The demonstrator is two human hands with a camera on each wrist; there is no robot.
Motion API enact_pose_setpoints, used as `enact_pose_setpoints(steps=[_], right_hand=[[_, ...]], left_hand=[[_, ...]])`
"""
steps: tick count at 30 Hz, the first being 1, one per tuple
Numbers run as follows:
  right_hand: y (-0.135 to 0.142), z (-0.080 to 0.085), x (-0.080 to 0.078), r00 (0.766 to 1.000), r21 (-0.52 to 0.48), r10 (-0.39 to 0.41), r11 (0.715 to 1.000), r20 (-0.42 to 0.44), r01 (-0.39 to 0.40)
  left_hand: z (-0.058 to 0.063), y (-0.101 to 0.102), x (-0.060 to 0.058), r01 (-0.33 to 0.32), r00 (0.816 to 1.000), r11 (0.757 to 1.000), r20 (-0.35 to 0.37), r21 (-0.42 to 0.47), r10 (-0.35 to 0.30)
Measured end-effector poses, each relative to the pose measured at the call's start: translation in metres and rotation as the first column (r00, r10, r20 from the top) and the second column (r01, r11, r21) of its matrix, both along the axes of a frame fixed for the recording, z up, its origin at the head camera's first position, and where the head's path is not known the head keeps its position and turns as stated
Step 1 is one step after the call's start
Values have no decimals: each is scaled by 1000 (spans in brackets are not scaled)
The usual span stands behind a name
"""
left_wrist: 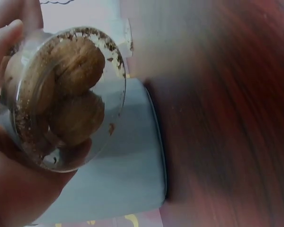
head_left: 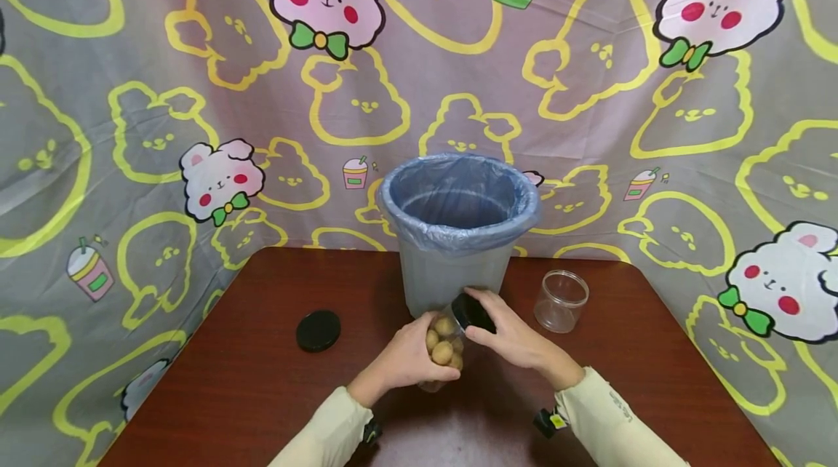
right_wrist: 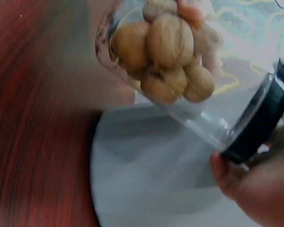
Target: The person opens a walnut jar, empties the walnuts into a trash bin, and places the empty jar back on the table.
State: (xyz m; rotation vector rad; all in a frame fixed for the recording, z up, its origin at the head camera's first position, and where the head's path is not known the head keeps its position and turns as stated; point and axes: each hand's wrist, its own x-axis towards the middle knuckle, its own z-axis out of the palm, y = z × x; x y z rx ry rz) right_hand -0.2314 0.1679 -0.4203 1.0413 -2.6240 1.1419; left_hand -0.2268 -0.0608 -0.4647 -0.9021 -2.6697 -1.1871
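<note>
Two hands point(head_left: 412, 358) point(head_left: 511, 334), two sleeves point(head_left: 327, 427) point(head_left: 609, 409). Two clear jars point(right_wrist: 203, 125) point(head_left: 559, 309), two black lids point(head_left: 318, 330) point(head_left: 474, 313). One bin point(head_left: 452, 274), one blue liner point(head_left: 458, 236). One counter point(head_left: 249, 380). Walnuts point(right_wrist: 170, 42): at least five visible, full count unclear.

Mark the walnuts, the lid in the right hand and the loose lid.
Walnuts point(right_wrist: 168, 47): right wrist view, on the front nut's shell.
Held lid point(right_wrist: 261, 124): right wrist view, on its black side.
Loose lid point(head_left: 318, 330): head view, middle of its upper face.

On the desk point(head_left: 249, 394), I see the bin point(head_left: 452, 270) behind the jar point(right_wrist: 201, 122) with walnuts point(right_wrist: 170, 41) in it, at its twelve o'clock. The loose lid point(head_left: 318, 330) lies about nine o'clock, the second jar point(head_left: 561, 301) about two.
</note>
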Motion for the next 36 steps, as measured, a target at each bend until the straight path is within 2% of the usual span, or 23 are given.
enact_pose_setpoints(steps=[4,9,14,25,34,36], right_hand=[[-6,-1,2,997,-7,-80,997,-12,80],[-7,-3,1,993,-11,-108,994,-53,107],[-6,-2,0,993,-31,-78,997,-90,76],[-2,-2,-2,985,-56,19,998,-174,-29],[4,-3,-4,975,-59,107,991,-193,-121],[3,3,0,974,-59,125,989,-187,-138]], left_hand=[[1,3,3,-35,999,999,-2,2,35],[4,3,5,-50,999,999,-8,3,50],[3,3,6,-38,999,999,-10,15,38],[4,-1,4,49,999,996,7,76,-50],[8,-7,3,98,995,994,2,52,-99],[9,-7,3,109,994,993,-9,45,-108]])
